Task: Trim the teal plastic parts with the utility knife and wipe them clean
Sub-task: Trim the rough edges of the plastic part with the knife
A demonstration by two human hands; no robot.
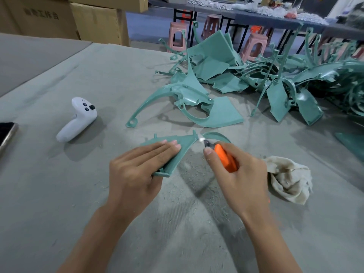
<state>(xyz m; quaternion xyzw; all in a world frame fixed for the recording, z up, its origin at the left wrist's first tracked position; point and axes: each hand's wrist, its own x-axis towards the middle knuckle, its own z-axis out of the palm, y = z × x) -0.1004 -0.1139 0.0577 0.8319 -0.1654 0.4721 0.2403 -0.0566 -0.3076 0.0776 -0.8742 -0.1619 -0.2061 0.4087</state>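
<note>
My left hand (137, 170) holds a teal plastic part (181, 148) at the table's middle, fingers laid flat across its top face and thumb under its near edge. My right hand (234, 174) grips an orange utility knife (224, 158). The knife's blade tip meets the part's narrow far end, where a thin curved arm runs off to the right. A crumpled beige rag (289, 180) lies just right of my right hand. One loose teal part (197, 107) lies beyond my hands, and a big heap of teal parts (285, 75) fills the far right.
A white game-style controller (78, 119) lies at the left, and a phone (6, 134) sits at the left edge. Plastic shavings litter the grey table (98, 194) around my hands. Cardboard boxes (78, 18) stand at the back left, pink stools (256, 46) behind the table.
</note>
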